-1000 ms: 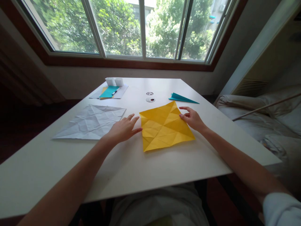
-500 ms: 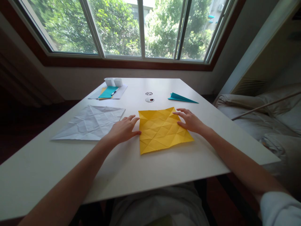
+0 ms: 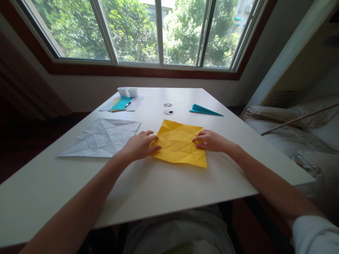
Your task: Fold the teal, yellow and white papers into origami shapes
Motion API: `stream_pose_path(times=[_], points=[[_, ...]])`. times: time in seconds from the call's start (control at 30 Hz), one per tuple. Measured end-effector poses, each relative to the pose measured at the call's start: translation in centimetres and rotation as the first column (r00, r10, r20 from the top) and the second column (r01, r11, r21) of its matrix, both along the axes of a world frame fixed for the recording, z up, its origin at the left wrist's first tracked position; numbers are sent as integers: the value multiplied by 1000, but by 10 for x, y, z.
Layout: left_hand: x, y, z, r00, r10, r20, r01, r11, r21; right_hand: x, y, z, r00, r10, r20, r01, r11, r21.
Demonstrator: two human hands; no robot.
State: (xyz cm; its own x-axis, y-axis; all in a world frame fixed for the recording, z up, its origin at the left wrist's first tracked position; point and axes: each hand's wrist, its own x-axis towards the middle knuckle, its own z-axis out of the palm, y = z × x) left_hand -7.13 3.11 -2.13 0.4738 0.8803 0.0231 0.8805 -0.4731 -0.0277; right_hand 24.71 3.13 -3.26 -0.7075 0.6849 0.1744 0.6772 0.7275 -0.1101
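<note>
Notably, the yellow paper (image 3: pixel 179 144) had turned on the table (image 3: pixel 148 190) since the half-second-earlier frame: it then lay nearly square to the near edge, and it now sat as a skewed diamond, one corner pointing toward the window (image 3: pixel 159 31) and another toward the near right. The left hand (image 3: pixel 137 145) rested at the sheet's left corner, fingers spread and flat, thumb on the yellow surface; it pinched nothing. The right hand (image 3: pixel 212 141) had shifted inward from the right edge and lay on the sheet's right part, fingers loosely extended and pressing down, gripping nothing that I could see. Judgement: both palms were steering the creased sheet by sliding it, so the work in hand looked like re-orienting it along its creases, with no new fold raised yet. The white creased sheet (image 3: pixel 102 137) lay just left of the left hand, apart from the yellow one. Farther off were a teal folded paper (image 3: pixel 205 110), and a stack with a teal sheet (image 3: pixel 121 103), a pen (image 3: pixel 129 103) and two white boxes (image 3: pixel 128 92). Hidden: the yellow corner under the right palm, and the fingertip contact beneath both hands. The two small round items (image 3: pixel 168 112) near table centre were too small to identify.
</note>
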Motion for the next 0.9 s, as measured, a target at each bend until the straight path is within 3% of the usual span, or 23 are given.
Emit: stream_pose_path(times=[0.23, 0.4, 0.6, 0.7, 0.9], points=[[-10, 6, -2, 998, 56, -14, -57, 985, -162, -13, -9, 3, 981, 77, -175, -97, 990, -104], [-18, 13, -8, 1000, 31, -8, -32, 980, -198, -1, -2, 2, 988, -48, -145, 42, 998, -44], [-16, 14, -6, 994, 106, -32, -110, 978, -177, 22, 13, -11, 962, -272, -36, 262, 950, -171], [-16, 15, -5, 989, 138, -44, -143, 980, -135, 26, 17, -16, 958, -283, -35, 273, 946, -176], [-23, 25, -8, 993, 65, 95, -50, 987, -153, 25, 18, -18, 954, -293, -58, 279, 943, -179]])
